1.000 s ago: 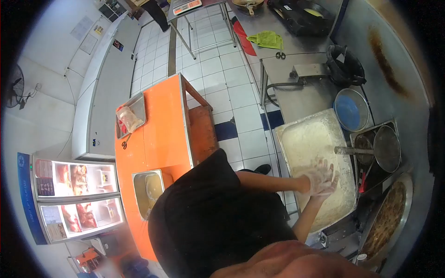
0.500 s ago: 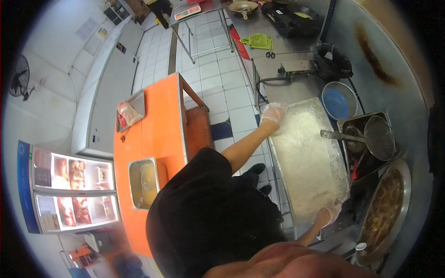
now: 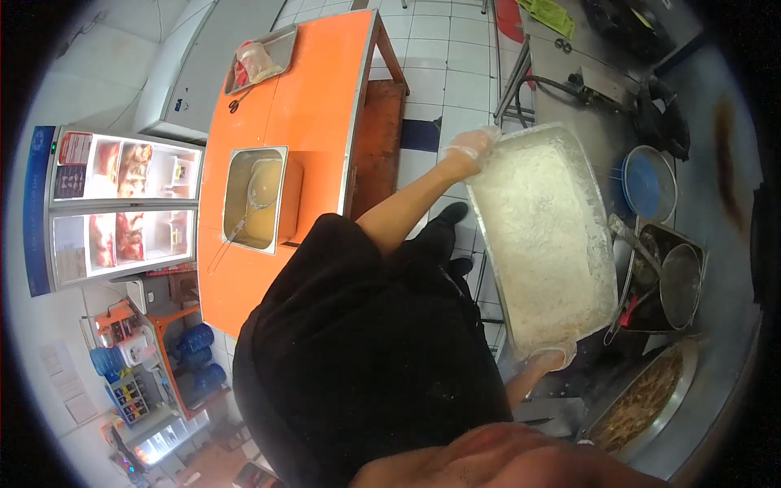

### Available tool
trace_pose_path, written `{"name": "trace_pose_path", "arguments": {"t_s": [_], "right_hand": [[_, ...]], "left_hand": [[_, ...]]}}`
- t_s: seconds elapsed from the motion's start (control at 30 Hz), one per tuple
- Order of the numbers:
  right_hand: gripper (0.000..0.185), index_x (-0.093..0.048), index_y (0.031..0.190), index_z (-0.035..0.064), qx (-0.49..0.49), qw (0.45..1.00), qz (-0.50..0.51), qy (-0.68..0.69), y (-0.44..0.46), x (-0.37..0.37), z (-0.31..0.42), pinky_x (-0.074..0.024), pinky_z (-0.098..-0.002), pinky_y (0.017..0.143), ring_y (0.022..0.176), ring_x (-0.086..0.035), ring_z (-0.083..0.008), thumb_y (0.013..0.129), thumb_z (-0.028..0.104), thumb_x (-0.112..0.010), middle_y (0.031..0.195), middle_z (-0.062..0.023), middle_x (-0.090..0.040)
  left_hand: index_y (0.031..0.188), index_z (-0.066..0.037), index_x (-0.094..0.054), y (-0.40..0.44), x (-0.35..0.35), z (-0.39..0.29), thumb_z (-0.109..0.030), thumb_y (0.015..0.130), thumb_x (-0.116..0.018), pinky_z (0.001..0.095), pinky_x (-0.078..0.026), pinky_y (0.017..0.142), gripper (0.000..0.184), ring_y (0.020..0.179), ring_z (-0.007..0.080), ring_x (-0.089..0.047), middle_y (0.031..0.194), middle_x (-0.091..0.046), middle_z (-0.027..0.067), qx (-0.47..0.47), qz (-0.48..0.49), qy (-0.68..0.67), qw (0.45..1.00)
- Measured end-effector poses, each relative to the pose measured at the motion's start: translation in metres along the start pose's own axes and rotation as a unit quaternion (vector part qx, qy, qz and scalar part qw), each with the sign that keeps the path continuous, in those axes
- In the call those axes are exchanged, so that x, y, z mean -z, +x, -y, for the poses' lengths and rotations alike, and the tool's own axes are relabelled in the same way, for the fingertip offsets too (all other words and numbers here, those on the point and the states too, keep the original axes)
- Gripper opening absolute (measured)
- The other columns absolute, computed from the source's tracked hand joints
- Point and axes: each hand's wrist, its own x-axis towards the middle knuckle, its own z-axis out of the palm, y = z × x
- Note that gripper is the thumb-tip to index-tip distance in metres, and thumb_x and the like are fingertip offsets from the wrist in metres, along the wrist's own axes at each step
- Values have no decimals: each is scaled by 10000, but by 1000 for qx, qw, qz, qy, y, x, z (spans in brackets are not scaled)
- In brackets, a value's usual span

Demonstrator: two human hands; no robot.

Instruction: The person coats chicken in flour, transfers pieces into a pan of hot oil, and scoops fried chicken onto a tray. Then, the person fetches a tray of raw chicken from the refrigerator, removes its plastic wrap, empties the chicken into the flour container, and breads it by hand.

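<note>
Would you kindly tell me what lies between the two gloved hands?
In the head view, a metal tray of pale powder lies between them: left hand at one end, right hand at the other.

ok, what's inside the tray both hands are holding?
Pale powder across the tray, rougher and slightly browner near the right hand. The powder covers most of the tray's bottom, so anything buried there can't be seen.

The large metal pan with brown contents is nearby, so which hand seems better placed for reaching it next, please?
Probably the right hand: it grips the end of the powder-filled tray nearer the pan, while the left hand grips the far end.
</note>
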Motion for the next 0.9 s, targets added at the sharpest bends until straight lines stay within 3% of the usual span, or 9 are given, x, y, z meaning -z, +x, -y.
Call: {"name": "trace_pose_path", "arguments": {"t_s": [0.1,0.2,0.23,0.33,0.4,0.43,0.53,0.7,0.9], "right_hand": [[404,-618,1251,18,22,999,45,2,1,-19,-11,-520,-455,969,1047,-617,-283,989,321,-564,1225,-122,-632],[374,-611,1210,-33,-26,994,102,15,-32,-71,14,-565,-446,908,1035,-659,-283,1033,288,-532,1170,-151,-644],[358,-616,1196,-34,29,990,129,-51,-30,-82,3,-572,-443,889,1025,-664,-283,1031,273,-533,1158,-148,-645],[314,-631,1166,-35,69,976,179,-103,-36,-146,-12,-587,-427,850,998,-680,-279,1026,230,-541,1138,-141,-651],[291,-642,1158,-34,-79,982,166,45,-84,-244,46,-588,-409,848,983,-688,-272,1022,207,-553,1142,-138,-660],[320,-645,1174,-36,-95,976,190,50,-88,-281,54,-585,-410,872,1004,-689,-272,1019,230,-560,1149,-140,-670],[378,-652,1212,-40,-114,955,271,42,-95,-396,61,-575,-405,925,1052,-688,-264,1012,274,-589,1165,-139,-691],[361,-657,1210,-41,-119,919,377,-19,-89,-576,62,-548,-346,922,1018,-679,-213,1011,260,-643,1145,-100,-699],[289,-707,1121,-14,89,803,560,-185,-22,-815,6,-509,-293,869,925,-645,-148,1019,250,-647,1021,-54,-712]], "left_hand": [[1330,-34,-586,-12,55,7,-413,999,-628,462,-530,993,504,1133,424,-666,1207,-687,270,121,100,-11,988],[1275,-42,-637,-9,69,53,-189,937,-621,483,-543,977,369,1115,410,-683,1189,-707,237,146,81,7,986],[1277,-46,-657,-9,56,90,-153,918,-610,469,-538,1004,378,1131,403,-679,1192,-706,245,124,26,21,992],[1262,-60,-671,-10,131,117,-166,922,-617,467,-542,999,360,1153,396,-672,1211,-704,238,237,16,-28,971],[1244,-69,-685,-16,167,157,-188,927,-623,466,-541,986,345,1154,395,-670,1211,-710,225,252,-20,-52,966],[1243,-45,-671,-22,186,175,-386,971,-693,478,-527,947,438,1144,405,-670,1218,-703,236,262,-36,1,965],[1165,-57,-698,-29,229,240,-228,910,-648,480,-539,938,312,1127,419,-671,1191,-707,228,387,-66,-49,918],[1144,-36,-670,-74,275,304,-313,944,-632,495,-530,956,344,1152,419,-655,1183,-690,237,531,-125,-87,833],[1226,19,-608,-98,282,344,-441,972,-623,487,-524,1001,526,1215,428,-628,1280,-645,269,646,-169,-156,728]]}}
